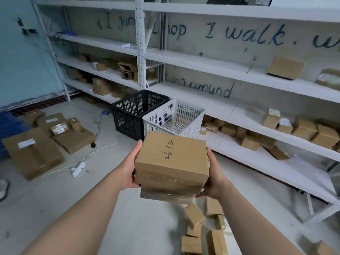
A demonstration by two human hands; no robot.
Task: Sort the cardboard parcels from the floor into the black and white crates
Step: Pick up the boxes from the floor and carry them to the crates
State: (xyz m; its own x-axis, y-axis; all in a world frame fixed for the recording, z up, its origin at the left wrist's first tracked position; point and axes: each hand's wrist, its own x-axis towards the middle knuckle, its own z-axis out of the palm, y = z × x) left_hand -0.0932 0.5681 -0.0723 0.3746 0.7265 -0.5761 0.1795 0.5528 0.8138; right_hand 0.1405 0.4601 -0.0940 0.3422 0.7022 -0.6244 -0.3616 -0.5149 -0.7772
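I hold a stack of cardboard parcels [172,159] in front of me, the top one marked with black handwriting. My left hand [129,168] grips the stack's left side and my right hand [214,173] grips its right side, fingers curled underneath. Just beyond the stack stand the white crate [156,116] and, to its left, the black crate [127,107], both on the floor by the shelving. More small parcels [202,229] lie on the floor below my hands.
Flat cardboard parcels [35,153] lie on the floor at the left, with white cables and a power strip [79,168] nearby. White metal shelves [257,115] holding many small boxes run along the wall behind and to the right.
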